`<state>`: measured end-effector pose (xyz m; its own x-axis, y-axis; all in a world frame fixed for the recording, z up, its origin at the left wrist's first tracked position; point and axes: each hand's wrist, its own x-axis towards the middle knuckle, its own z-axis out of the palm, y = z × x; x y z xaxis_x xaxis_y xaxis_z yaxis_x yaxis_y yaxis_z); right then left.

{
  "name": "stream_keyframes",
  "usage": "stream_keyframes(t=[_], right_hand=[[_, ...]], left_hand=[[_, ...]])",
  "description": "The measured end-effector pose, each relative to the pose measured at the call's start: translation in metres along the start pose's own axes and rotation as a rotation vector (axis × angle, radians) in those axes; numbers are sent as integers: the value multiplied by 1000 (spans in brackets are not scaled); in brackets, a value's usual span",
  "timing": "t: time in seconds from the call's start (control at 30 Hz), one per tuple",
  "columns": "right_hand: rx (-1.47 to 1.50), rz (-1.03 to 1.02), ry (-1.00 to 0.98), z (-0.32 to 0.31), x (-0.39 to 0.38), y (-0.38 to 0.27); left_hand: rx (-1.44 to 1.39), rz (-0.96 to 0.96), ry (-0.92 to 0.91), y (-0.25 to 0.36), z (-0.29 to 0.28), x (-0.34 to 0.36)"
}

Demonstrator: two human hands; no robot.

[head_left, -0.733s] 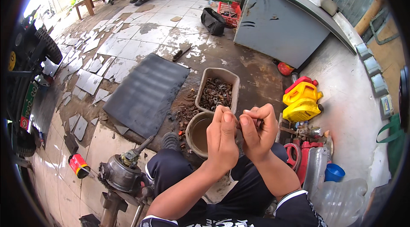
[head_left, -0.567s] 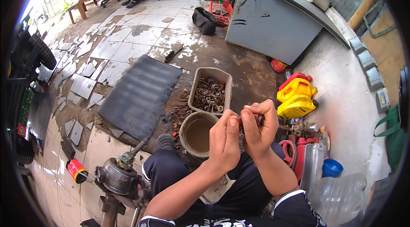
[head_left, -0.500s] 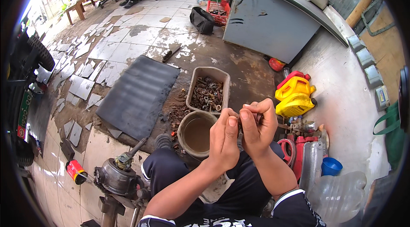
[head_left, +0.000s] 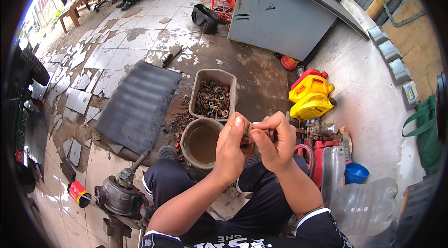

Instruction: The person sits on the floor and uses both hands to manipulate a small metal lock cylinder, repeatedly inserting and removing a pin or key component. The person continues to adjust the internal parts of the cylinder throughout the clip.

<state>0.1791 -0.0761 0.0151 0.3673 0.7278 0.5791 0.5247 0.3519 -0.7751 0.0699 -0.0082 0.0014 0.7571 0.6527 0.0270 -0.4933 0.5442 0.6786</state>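
My left hand [head_left: 231, 148] and my right hand [head_left: 274, 143] are raised together in front of me, fingertips pinching a small dark metal part [head_left: 247, 130] between them; most of the part is hidden by the fingers. Just below and left of the hands stands a round bucket [head_left: 186, 141] of muddy liquid. Beyond it a tan rectangular tub [head_left: 199, 80] holds several rusty nuts and bolts. More rusty pieces [head_left: 179, 120] lie scattered on the floor beside the tub.
A dark rubber mat [head_left: 135, 103] lies to the left. Yellow jerry cans [head_left: 309, 99], a red can, a blue cup [head_left: 356, 172] and clear bottles crowd the right wall. A greasy gear housing [head_left: 116, 194] sits by my left knee. A grey cabinet [head_left: 280, 15] stands behind.
The view has shifted, so everything slid left and down in the picture. My hands stayed pressed together on the small part, fingers shifting slightly.
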Motion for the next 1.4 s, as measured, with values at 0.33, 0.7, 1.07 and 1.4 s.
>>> stream_keyframes(t=[0.33,0.7,1.07,1.4], right_hand=[[-127,-139,-4,-1,-5,-6],[-86,-143,57,12,-5,-5],[-75,-139,33,21,-6,-3],[-74,29,116,17,-1,-2]], left_hand=[[470,378,139,-11,9,0],[585,450,154,-4,5,-4],[516,356,193,-7,-3,-2],[310,77,175,-6,1,-4]])
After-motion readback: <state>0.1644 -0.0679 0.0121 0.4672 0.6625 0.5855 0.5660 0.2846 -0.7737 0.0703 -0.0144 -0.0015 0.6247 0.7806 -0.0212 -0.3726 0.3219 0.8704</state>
